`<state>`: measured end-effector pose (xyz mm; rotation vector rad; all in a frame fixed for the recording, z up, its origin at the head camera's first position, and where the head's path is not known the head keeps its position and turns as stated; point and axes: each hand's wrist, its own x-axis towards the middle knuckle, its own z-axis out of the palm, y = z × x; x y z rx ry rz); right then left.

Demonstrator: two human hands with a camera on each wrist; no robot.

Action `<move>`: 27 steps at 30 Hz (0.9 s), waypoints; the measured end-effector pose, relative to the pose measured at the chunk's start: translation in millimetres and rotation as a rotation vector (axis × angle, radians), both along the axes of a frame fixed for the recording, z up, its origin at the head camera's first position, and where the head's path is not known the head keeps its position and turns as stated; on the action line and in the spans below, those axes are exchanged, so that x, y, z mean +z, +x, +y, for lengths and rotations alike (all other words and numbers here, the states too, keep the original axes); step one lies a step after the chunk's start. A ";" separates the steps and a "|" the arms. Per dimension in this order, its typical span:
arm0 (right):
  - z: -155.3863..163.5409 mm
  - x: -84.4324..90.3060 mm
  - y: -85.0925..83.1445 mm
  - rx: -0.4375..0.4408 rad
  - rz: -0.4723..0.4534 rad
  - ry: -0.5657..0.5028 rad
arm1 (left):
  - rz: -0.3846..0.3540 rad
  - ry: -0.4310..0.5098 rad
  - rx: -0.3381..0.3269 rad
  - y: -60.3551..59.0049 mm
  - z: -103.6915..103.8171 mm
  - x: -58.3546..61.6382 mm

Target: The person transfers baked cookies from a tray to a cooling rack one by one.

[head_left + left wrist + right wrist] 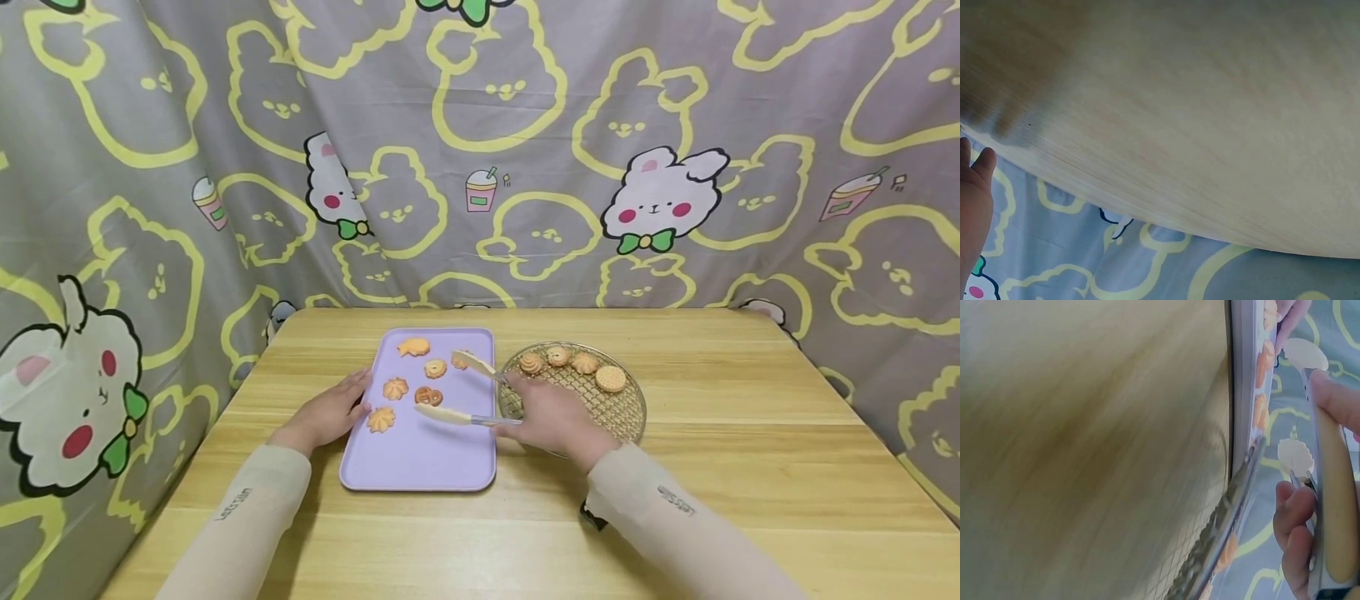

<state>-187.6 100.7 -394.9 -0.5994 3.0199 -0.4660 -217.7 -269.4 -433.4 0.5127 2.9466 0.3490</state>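
A person's right hand (551,412) curls its grip around a pair of tongs (448,415), the two arms spread wide and reaching crosswise over the right edge of a lilac tray (420,467) on the worktop (750,433). A pretzel-shaped cookie (429,397) lies to the grip's left, just beyond the tongs' nearer tip, closer to that tip than to either bare hand. The left hand (330,411), fingers loose, rests at the tray's left edge; the tray's long axis runs front to back.
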 end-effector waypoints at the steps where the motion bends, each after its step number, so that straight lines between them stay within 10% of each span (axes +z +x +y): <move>1: -1.4 -0.1 -0.2 0.007 0.000 -0.002 | 0.001 0.002 -0.001 -0.2 0.0 -0.2; 27: -28.8 0.5 -2.0 0.085 -0.030 0.101 | 0.002 -0.001 0.003 0.4 1.6 1.7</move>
